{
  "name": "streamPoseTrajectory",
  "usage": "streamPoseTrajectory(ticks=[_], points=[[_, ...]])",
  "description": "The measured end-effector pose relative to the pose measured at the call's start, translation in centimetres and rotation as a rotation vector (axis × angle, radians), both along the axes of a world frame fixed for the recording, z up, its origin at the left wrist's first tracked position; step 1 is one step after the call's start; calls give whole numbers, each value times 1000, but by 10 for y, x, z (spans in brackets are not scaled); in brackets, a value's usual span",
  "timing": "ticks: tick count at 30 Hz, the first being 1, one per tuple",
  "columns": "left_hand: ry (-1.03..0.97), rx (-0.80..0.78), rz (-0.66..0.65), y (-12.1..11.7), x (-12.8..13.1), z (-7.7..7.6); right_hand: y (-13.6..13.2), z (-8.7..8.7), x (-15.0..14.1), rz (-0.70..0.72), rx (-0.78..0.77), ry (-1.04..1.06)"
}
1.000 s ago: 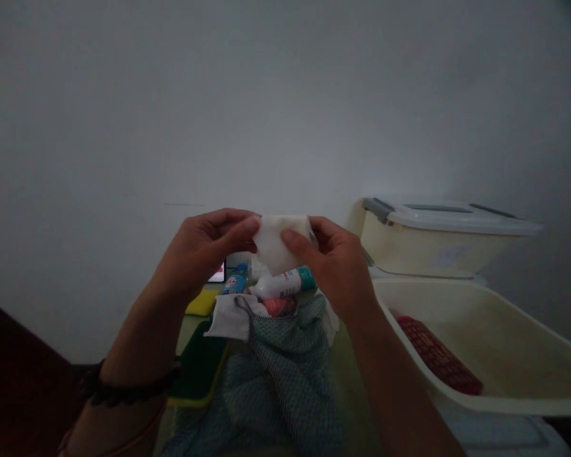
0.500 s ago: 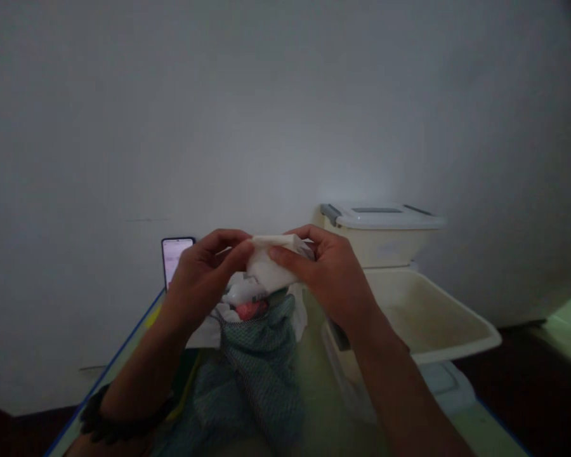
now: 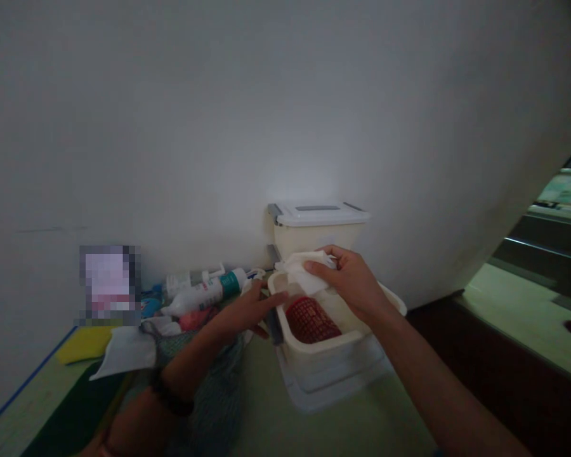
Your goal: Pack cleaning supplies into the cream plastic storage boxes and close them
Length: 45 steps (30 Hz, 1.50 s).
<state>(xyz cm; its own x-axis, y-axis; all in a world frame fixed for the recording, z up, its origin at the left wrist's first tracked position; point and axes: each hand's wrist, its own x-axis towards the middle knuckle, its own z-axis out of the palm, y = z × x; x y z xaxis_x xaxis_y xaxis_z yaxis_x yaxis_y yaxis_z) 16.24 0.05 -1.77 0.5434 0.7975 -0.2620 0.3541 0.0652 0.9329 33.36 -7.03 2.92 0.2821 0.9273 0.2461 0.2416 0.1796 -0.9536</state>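
On the bench (image 3: 285,425), a cream tub (image 3: 309,348) is set, a red patterned item (image 3: 313,319) lying inside. Above it, a white cloth (image 3: 309,270) is pinched by the right hand (image 3: 349,274); the left hand (image 3: 254,309) is held spread at the rim.

Setting, as I view it: domestic-looking room, exact type uncertain. Plain pale wall (image 3: 219,127); green tabletop (image 3: 276,393), blue-edged; lidded storage box (image 3: 321,231), white and cream; assorted bottles, including one white with teal band (image 3: 200,295); yellow cloth (image 3: 85,343); dark reddish floor (image 3: 457,336).
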Motion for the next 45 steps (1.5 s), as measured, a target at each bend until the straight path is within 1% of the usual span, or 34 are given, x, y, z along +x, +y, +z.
streamPoseTrajectory(ticks=[3,6,9,11,14,17,20,23,25,27,31,36,39,42,45], points=[[-24,-26,87,-4,7,-3,-5,-5,12,36,-66,42],[-97,-46,159,-16,5,0,-10,-8,24,71,-104,108],[-218,-79,277,-33,-3,6,-16,-9,31,113,-135,201],[-240,-72,358,-46,-12,8,-22,-7,33,143,-148,262],[-258,-64,465,-63,-26,5,-29,-1,28,202,-189,279],[-284,-35,569,-75,-38,-5,-32,9,20,279,-238,155],[-334,-17,636,-79,-48,-13,-31,20,11,308,-260,-88],[-341,26,675,-76,-57,-14,-27,24,4,291,-286,-356],[-334,76,697,-73,-63,-10,-24,21,-1,315,-312,-464],[-339,124,710,-70,-68,-6,-20,15,-5,337,-339,-537],[-334,207,706,-67,-74,-3,-12,4,-13,303,-458,-679],[-320,245,682,-65,-77,-7,-1,-12,-17,329,-624,-673],[-317,256,670,-65,-76,-6,5,-18,-17,328,-661,-692],[-290,280,662,-64,-76,-4,9,-15,-18,358,-644,-772],[-293,291,656,-63,-75,-3,14,-2,-18,419,-578,-925]])
